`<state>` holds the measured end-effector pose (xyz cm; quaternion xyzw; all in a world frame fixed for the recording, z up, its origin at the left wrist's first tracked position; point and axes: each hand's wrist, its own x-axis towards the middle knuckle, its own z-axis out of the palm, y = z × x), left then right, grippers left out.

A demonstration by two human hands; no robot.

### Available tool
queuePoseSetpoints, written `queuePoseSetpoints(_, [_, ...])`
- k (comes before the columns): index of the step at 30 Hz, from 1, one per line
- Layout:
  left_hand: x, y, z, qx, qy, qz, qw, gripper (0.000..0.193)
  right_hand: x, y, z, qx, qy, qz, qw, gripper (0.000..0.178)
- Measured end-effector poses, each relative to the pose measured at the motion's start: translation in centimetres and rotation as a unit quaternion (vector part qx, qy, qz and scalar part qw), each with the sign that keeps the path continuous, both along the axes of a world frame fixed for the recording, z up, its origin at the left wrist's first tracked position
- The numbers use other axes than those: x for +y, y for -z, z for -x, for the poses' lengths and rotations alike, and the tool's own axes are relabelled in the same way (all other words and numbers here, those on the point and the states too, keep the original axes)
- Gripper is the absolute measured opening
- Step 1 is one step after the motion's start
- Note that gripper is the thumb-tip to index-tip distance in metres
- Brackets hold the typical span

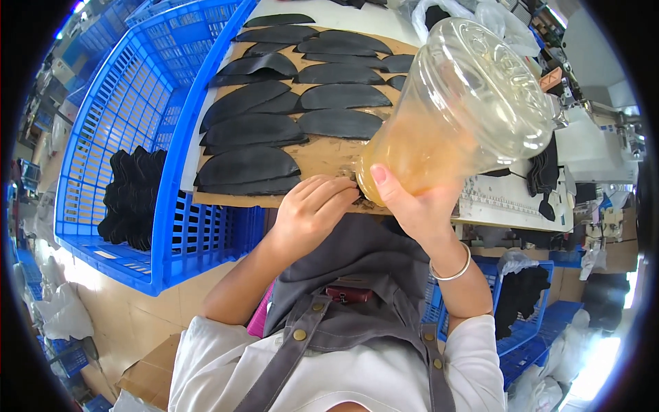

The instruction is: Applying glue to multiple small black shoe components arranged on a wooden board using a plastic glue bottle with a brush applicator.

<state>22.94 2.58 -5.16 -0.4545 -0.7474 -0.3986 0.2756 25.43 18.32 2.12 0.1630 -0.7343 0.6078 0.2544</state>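
Observation:
My right hand [429, 214] is closed around a large clear plastic jar [473, 103] with cloudy amber liquid [412, 141] inside. The jar is tilted, its ribbed base up at the right and its lower end over the board's near edge. My left hand [312, 211] is closed, fingertips pinched beside that lower end. A small dark bit shows at the fingertips, too little to name. Left of the jar, curved black pieces [250, 168] like leather lie in overlapping rows on a brown board [329, 154].
A tall blue plastic crate [175, 172] with stacked black wavy pieces [130, 199] stands at the left against the table. Clear plastic bags [508, 31] lie at the far right. More black pieces [544, 168] and a ruler-like strip [504, 199] are right of the board. Another blue crate [546, 295] sits low at the right.

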Motion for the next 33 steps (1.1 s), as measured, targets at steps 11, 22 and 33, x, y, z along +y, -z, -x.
queuePoseSetpoints(11, [0.0,0.4,0.2,0.027,0.004,0.008,1.0,0.023,2.8,0.1,-1.4,-0.04,0.161,-0.103,0.981,0.072])
queuePoseSetpoints(22, [-0.1,0.0,-0.1,0.001,-0.004,-0.004,1.0,0.02,6.2,-2.2,-5.7,0.029,0.232,-0.027,0.972,0.074])
queuePoseSetpoints(33, [0.3,-0.2,-0.3,-0.006,-0.022,0.027,0.999,0.021,4.1,-1.0,-3.0,0.169,0.11,-0.336,0.92,0.07])
